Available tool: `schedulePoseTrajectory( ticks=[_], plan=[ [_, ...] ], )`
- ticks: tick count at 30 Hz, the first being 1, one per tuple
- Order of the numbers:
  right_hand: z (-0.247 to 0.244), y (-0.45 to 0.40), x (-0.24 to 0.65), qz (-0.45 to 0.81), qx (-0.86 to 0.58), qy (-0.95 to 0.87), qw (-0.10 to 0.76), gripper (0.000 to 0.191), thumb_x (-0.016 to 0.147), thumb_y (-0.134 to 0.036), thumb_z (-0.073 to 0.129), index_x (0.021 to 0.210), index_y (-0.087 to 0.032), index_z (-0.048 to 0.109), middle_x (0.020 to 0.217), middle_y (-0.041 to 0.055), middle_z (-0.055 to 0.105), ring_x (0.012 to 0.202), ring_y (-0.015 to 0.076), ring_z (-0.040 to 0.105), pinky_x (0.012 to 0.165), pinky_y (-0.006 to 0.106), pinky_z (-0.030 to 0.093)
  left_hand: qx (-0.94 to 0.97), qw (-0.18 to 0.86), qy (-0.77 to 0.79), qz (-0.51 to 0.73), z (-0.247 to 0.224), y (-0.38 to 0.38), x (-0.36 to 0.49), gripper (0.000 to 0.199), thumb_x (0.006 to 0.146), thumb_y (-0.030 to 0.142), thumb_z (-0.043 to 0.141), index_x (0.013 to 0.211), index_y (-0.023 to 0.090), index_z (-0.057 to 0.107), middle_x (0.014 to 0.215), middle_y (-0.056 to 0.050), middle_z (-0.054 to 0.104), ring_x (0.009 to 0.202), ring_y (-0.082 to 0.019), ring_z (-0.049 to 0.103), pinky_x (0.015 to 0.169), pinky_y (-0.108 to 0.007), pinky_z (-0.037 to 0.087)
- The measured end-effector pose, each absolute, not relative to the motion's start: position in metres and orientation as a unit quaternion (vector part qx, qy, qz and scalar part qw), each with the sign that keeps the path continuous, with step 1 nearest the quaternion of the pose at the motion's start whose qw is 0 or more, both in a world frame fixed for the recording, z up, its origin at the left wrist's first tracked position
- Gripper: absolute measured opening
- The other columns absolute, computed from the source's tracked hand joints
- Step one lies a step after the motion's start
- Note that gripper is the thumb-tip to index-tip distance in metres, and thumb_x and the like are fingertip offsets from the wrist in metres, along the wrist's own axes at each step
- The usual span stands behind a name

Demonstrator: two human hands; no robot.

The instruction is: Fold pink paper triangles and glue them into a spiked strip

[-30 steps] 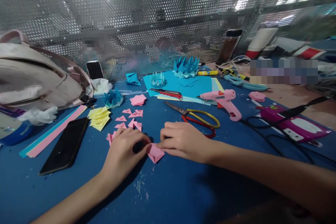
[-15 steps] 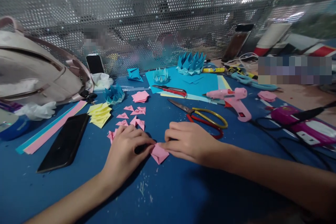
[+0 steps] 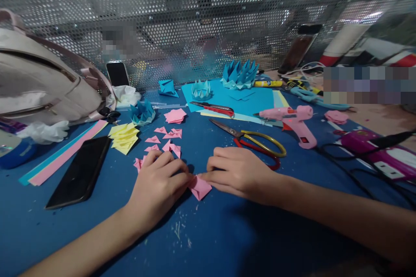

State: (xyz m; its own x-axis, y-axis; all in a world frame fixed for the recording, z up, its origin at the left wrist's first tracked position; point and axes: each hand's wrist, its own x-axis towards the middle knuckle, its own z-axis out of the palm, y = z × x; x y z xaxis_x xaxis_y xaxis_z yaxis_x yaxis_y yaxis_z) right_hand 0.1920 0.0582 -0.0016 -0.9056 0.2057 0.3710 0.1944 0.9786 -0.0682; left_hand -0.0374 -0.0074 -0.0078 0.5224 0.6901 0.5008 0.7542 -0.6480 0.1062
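Observation:
A small folded piece of pink paper lies on the blue table between my two hands. My left hand is closed, its thumb and fingertips pinching the paper's upper left edge. From the other side, my right hand has its fingers curled, with the tips pressed on the upper right edge. Just beyond my left hand lie several small folded pink pieces, partly hidden by it. A stack of pink paper squares sits behind them. Scissors with red and yellow handles lie beyond my right hand.
To the left are a black phone, paper strips, yellow paper pieces and a bag. Blue paper crowns and a utility knife lie behind. A pink glue gun and a magenta power strip are at right.
My left thumb and fingers have drawn closer together at the paper's edge, closing the gap between them. The whole view has shifted slightly; the pink paper stays between both hands.

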Motion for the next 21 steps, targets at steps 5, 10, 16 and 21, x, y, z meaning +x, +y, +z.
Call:
schedulePoseTrajectory(
  ticks=[5,10,16,21],
  plan=[
    [-0.003,0.058,0.19,-0.005,-0.109,-0.977,0.183,0.024,0.101,-0.021,0.046,0.109,-0.018,0.068,0.086,0.0041,0.064,0.076,0.0161,0.046,0.065,0.03,0.032,-0.877,0.061,-0.409,-0.244,-0.009,-0.009,-0.04,0.017,0.097,0.02,0.055,0.09,0.025,0.07,0.086,0.001,0.072,0.078,-0.019,0.051,0.073,-0.038,0.029],
    [-0.005,0.057,0.189,-0.005,-0.104,-0.977,0.184,0.022,0.101,-0.022,0.048,0.103,-0.018,0.07,0.085,0.0034,0.064,0.076,0.0163,0.046,0.064,0.03,0.032,-0.878,0.04,-0.404,-0.255,-0.011,-0.01,-0.043,0.017,0.097,0.02,0.056,0.093,0.026,0.071,0.087,0.002,0.072,0.077,-0.02,0.051,0.073,-0.037,0.028],
    [-0.005,0.058,0.189,-0.002,-0.102,-0.977,0.185,0.019,0.099,-0.02,0.051,0.103,-0.018,0.069,0.085,0.0026,0.064,0.077,0.0165,0.044,0.064,0.031,0.031,-0.874,-0.018,-0.412,-0.257,-0.009,-0.013,-0.048,0.018,0.096,0.019,0.057,0.098,0.028,0.072,0.095,0.001,0.071,0.082,-0.02,0.054,0.077,-0.038,0.029],
    [-0.004,0.059,0.187,-0.011,-0.094,-0.979,0.18,0.02,0.099,-0.02,0.05,0.098,-0.017,0.069,0.085,0.0027,0.063,0.075,0.0167,0.042,0.062,0.031,0.029,-0.867,-0.069,-0.427,-0.248,-0.005,-0.016,-0.054,0.016,0.095,0.024,0.059,0.097,0.03,0.073,0.099,0.0,0.069,0.086,-0.02,0.055,0.078,-0.038,0.03]
  ],
)
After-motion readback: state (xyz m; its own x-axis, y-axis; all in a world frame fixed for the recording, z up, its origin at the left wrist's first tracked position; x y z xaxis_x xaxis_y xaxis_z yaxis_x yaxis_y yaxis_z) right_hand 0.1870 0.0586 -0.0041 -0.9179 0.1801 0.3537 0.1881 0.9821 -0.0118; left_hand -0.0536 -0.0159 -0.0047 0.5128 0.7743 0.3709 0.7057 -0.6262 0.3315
